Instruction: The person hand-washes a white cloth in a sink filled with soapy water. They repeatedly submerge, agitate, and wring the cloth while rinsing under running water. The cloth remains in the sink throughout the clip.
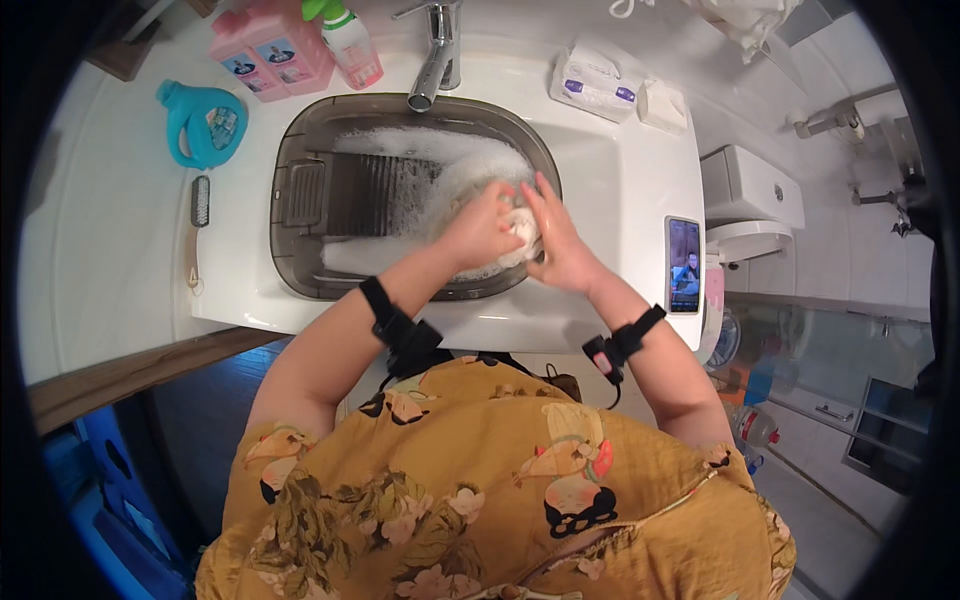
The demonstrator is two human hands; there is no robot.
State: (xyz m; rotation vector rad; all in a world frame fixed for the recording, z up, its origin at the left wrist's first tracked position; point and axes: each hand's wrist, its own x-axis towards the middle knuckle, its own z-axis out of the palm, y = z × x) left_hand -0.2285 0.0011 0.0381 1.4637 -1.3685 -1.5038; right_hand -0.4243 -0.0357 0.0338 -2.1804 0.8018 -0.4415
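Note:
A grey translucent plastic basin (296, 281) with a ribbed washboard (360, 195) in it stands in the white sink. White suds (420, 142) float on its water. At the basin's right end my left hand (555, 232) and my right hand (484, 225) face each other around a wet, light-coloured cloth (523, 225). My right hand's fingers are curled on the cloth. My left hand lies along the cloth's right side, its fingers fairly straight and apart from the thumb; whether it grips is unclear. Part of the cloth is hidden by my hands and the suds.
A chrome faucet (435, 67) reaches over the basin's back rim. Pink bottles (274, 56), a spray bottle (349, 45), a teal jug (202, 124) and a brush (200, 202) stand or lie left. Tissue packs (596, 82) and a phone (683, 262) lie right.

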